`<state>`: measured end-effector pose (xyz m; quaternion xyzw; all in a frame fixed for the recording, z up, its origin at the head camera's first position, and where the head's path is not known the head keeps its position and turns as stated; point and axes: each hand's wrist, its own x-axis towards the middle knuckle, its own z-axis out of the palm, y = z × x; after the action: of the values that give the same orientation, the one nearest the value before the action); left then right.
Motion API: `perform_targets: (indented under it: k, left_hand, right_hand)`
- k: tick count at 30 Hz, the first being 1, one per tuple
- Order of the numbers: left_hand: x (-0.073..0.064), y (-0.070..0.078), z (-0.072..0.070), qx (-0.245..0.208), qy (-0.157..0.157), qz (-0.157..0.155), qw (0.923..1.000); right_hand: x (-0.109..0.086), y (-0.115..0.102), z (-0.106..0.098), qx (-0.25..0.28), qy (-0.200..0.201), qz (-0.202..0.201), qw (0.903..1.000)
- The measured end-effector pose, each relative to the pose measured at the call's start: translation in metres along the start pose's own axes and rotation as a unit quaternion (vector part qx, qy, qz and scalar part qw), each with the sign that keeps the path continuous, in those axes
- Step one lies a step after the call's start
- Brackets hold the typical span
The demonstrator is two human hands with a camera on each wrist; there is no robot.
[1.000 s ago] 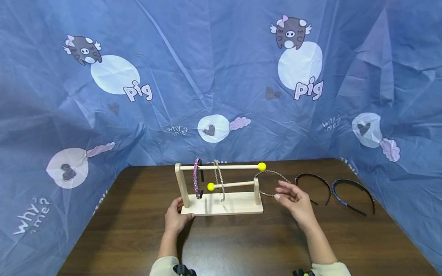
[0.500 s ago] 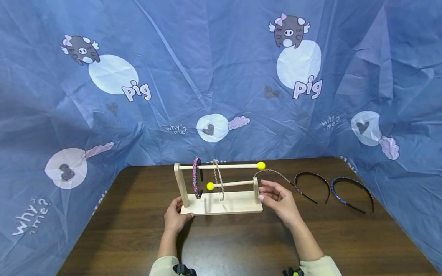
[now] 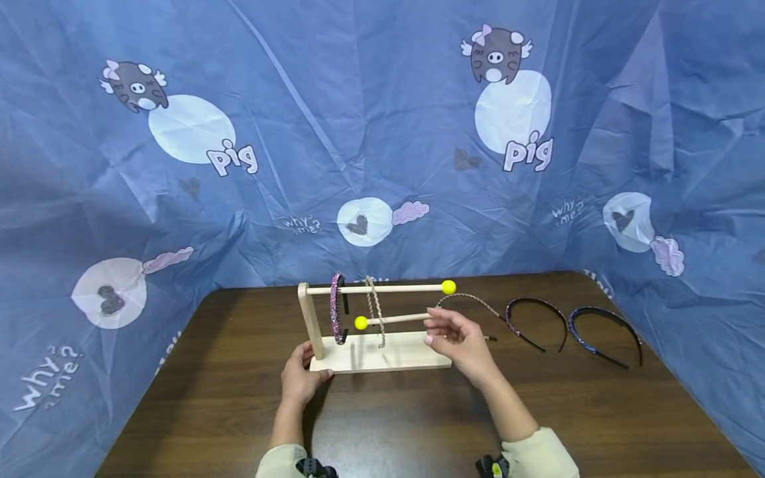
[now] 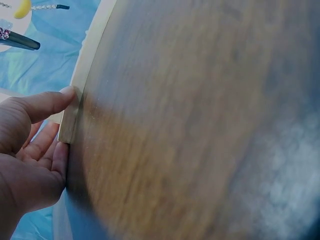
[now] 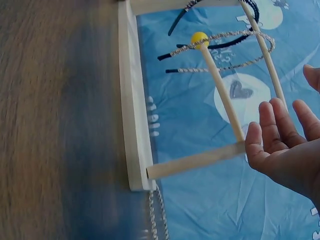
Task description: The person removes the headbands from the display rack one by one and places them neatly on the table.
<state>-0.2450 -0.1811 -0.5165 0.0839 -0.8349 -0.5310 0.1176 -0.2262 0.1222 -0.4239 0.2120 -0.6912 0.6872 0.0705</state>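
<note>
Head view shows us a wooden stand on the brown table, toward the far edge and a little nearer the left edge than the right. We see the left hand pinching the left end of its base, thumb on the front edge, the other fingers around the end. At the right end, the right hand is by the short post; we see its fingers slightly spread and loosely bent, the thumb apart, but cannot tell whether they touch the wood.

On the upper rod we find a pink glittery headband near the tall post, then a braided headband whose ends hang beside the yellow ball of the lower rod.

Past the right hand, toward the table's right edge, we count a second braided headband, a dark headband and a blue headband, the last nearest that edge. Beyond the far edge we see a blue cloth printed with pigs.
</note>
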Motion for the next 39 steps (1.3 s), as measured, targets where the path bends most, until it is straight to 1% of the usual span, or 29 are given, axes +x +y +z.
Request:
perform_targets:
  k: [2, 9, 13, 18, 21, 25, 28, 29, 33, 35, 36, 39]
  left_hand:
    - [0.000, 0.000, 0.000, 0.000, -0.001, 0.003, 1.0000]
    - [0.000, 0.000, 0.000, -0.006, -0.007, -0.007, 0.9999]
    - [0.000, 0.002, -0.003, 0.001, -0.003, -0.003, 1.0000]
    - [0.001, 0.002, -0.003, 0.003, -0.001, 0.001, 1.0000]
    - [0.001, 0.001, -0.002, 0.000, -0.001, 0.000, 1.0000]
    - [0.000, 0.001, 0.000, -0.002, -0.005, 0.000, 1.0000]
    - [0.000, 0.000, -0.001, -0.006, -0.007, -0.004, 0.9999]
    - [0.001, 0.000, -0.001, -0.007, -0.007, -0.005, 0.9999]
    - [0.001, -0.001, -0.001, -0.006, -0.009, -0.006, 0.9999]
    - [0.001, -0.001, 0.000, -0.006, -0.007, -0.006, 0.9999]
    - [0.001, -0.002, 0.000, -0.006, -0.007, -0.005, 0.9999]
    - [0.001, -0.002, 0.000, -0.005, -0.004, -0.004, 1.0000]
  right_hand:
    - [0.001, -0.002, 0.004, 0.002, -0.001, -0.002, 1.0000]
    - [0.012, 0.021, 0.011, 0.029, -0.008, -0.005, 0.9995]
    - [0.017, 0.026, 0.019, 0.040, -0.018, -0.012, 0.9990]
    - [0.021, 0.025, 0.029, 0.056, -0.027, -0.008, 0.9981]
    - [0.022, 0.020, 0.035, 0.059, -0.034, -0.004, 0.9977]
    - [0.022, 0.006, 0.045, 0.045, -0.033, 0.003, 0.9984]
    - [0.022, 0.001, 0.050, 0.036, -0.031, 0.009, 0.9988]
    - [0.024, 0.005, 0.051, 0.036, -0.032, 0.010, 0.9988]
    - [0.027, 0.010, 0.055, 0.029, -0.047, 0.015, 0.9984]
    - [0.028, 0.011, 0.057, 0.023, -0.055, 0.018, 0.9980]
    - [0.028, 0.007, 0.058, 0.019, -0.060, 0.018, 0.9979]
    - [0.029, 0.008, 0.062, 0.007, -0.061, 0.011, 0.9980]
